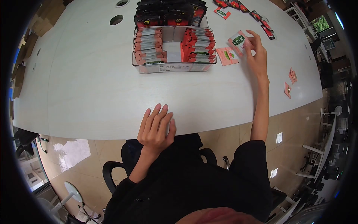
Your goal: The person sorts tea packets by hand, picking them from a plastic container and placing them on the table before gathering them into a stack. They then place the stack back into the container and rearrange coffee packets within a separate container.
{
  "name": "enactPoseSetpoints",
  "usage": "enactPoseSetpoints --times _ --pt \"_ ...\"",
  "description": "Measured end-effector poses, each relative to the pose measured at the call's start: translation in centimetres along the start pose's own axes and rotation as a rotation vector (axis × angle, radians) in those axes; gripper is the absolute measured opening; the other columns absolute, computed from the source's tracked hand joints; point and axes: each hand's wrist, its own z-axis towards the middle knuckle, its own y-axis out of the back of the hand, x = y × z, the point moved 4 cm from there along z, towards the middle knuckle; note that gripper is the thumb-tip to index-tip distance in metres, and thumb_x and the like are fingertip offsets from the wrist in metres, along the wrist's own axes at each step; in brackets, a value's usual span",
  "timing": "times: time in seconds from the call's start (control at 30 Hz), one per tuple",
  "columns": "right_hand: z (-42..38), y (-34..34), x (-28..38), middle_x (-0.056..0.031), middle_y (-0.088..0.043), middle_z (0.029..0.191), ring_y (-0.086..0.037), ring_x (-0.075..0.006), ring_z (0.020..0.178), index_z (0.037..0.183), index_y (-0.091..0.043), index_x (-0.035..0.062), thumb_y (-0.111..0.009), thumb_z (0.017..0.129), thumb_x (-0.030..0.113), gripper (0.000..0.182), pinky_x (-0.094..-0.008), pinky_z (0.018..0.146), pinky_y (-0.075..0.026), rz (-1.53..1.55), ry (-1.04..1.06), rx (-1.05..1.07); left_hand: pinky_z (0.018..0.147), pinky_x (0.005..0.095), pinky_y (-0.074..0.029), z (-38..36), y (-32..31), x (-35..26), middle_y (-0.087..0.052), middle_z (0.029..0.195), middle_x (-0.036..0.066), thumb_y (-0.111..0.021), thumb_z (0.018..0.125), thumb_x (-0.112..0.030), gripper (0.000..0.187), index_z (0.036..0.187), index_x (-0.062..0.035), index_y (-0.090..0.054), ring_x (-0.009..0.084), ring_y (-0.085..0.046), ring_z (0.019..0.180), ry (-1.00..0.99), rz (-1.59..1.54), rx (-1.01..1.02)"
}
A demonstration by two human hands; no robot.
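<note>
My right hand (256, 55) reaches out over the white table (93, 86) and pinches a pink tea sachet (238, 40) marked "cozy", lifted just right of the clear plastic organizer (173, 67). Another pink sachet (227, 56) lies flat on the table below it. The organizer holds two rows of upright sachets, left (148, 45) and right (199, 44), with a bare gap in the middle. My left hand (156, 128) rests flat on the near table edge, fingers apart, holding nothing.
Black coffee packets (169, 13) stand behind the organizer. Red and black sachets (253, 15) are scattered at the far right, and small pink sachets (291, 80) lie near the right edge. Two round cable holes (116, 19) sit at the far left. An office chair (112, 175) is under me.
</note>
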Motion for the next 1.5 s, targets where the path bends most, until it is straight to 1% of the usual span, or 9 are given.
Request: enactPoseSetpoints --times 0.17,0.4,0.47,0.6,0.67,0.87,1.07,1.4,1.5 --pt "-0.2 0.3 0.4 -0.0091 -0.050 0.153 -0.049 -0.0279 0.140 0.141 -0.060 0.0135 -0.071 0.093 0.010 0.049 -0.0437 0.106 -0.050 -0.259 0.238 0.021 0.102 0.0434 -0.056 0.0 0.1 -0.1 -0.079 0.106 0.006 -0.072 0.082 -0.013 0.014 0.093 -0.0090 -0.078 0.0255 -0.074 0.111 -0.006 0.004 -0.010" --pt "-1.5 -2.0 1.2 -0.0062 -0.058 0.149 -0.047 -0.0296 0.144 0.134 -0.067 0.0157 -0.080 0.083 0.013 0.053 -0.0475 0.119 -0.039 -0.186 0.183 0.471 0.102 0.0434 -0.056 -0.1 -0.1 0.1 -0.079 0.107 0.006 -0.071 0.082 -0.013 0.013 0.093 -0.0093 -0.078 0.0249 -0.074 0.111 -0.001 0.003 -0.015" --pt "-0.9 -2.3 1.4 -0.0040 -0.070 0.133 -0.063 -0.0281 0.125 0.131 -0.070 0.0125 -0.081 0.082 0.009 0.051 -0.0412 0.108 -0.050 -0.240 0.248 0.467 0.102 0.0432 -0.056 -0.1 -0.1 0.0 -0.079 0.107 0.005 -0.071 0.082 -0.013 0.014 0.093 -0.0095 -0.078 0.0246 -0.074 0.111 0.003 0.006 -0.015" --pt "-1.0 -2.7 2.2 -0.0064 -0.077 0.111 -0.069 -0.0238 0.118 0.127 -0.070 0.0133 -0.075 0.093 0.019 0.035 -0.0417 0.106 -0.052 -0.201 0.355 0.286 0.102 0.0431 -0.056 0.0 0.0 0.0 -0.079 0.107 0.005 -0.071 0.082 -0.013 0.013 0.093 -0.0096 -0.078 0.0247 -0.074 0.111 0.004 0.006 -0.013" --pt "-0.6 -2.0 2.0 -0.0095 -0.077 0.097 -0.076 -0.0204 0.089 0.126 -0.067 0.0114 -0.066 0.102 0.023 0.026 -0.0335 0.077 -0.059 -0.006 0.152 0.126 0.102 0.0431 -0.056 0.0 0.0 0.0 -0.079 0.107 0.006 -0.071 0.082 -0.013 0.013 0.093 -0.0096 -0.078 0.0247 -0.074 0.111 -0.003 0.008 -0.007" --pt "-0.5 0.7 0.7 -0.0071 -0.068 0.080 -0.059 -0.0122 0.054 0.129 -0.060 0.0115 -0.055 0.110 0.022 0.023 -0.0272 0.053 -0.045 -0.018 -0.099 -0.015 0.102 0.0455 -0.055 0.0 0.0 -0.1 -0.079 0.107 0.008 -0.070 0.081 -0.008 0.017 0.096 -0.0075 -0.077 0.0281 -0.075 0.108 -0.004 -0.022 -0.012" --pt "0.0 2.5 0.5 -0.0008 -0.060 0.082 -0.053 -0.0093 0.066 0.131 -0.061 0.0116 -0.055 0.108 0.010 0.024 -0.0258 0.058 -0.045 -0.100 0.172 -0.103 0.102 0.0449 -0.055 -0.1 0.0 -0.1 -0.079 0.107 0.008 -0.070 0.082 -0.008 0.018 0.098 -0.0073 -0.077 0.0282 -0.074 0.109 -0.005 -0.020 -0.008" --pt "0.2 2.4 -1.9 -0.0035 -0.058 0.094 -0.057 -0.0122 0.082 0.134 -0.064 0.0137 -0.059 0.106 0.009 0.029 -0.0287 0.076 -0.051 -0.149 0.080 -0.097 0.102 0.0451 -0.055 0.0 0.0 -0.1 -0.079 0.107 0.008 -0.070 0.082 -0.008 0.017 0.097 -0.0074 -0.077 0.0283 -0.074 0.109 0.001 -0.027 -0.005" --pt "0.1 1.5 -1.3 -0.0087 -0.057 0.119 -0.059 -0.0185 0.093 0.134 -0.065 0.0139 -0.057 0.105 0.008 0.030 -0.0323 0.081 -0.054 -0.199 0.274 0.048 0.102 0.0454 -0.055 0.0 0.0 -0.1 -0.078 0.108 0.008 -0.070 0.082 -0.008 0.017 0.097 -0.0074 -0.077 0.0283 -0.074 0.109 0.000 -0.030 -0.006"
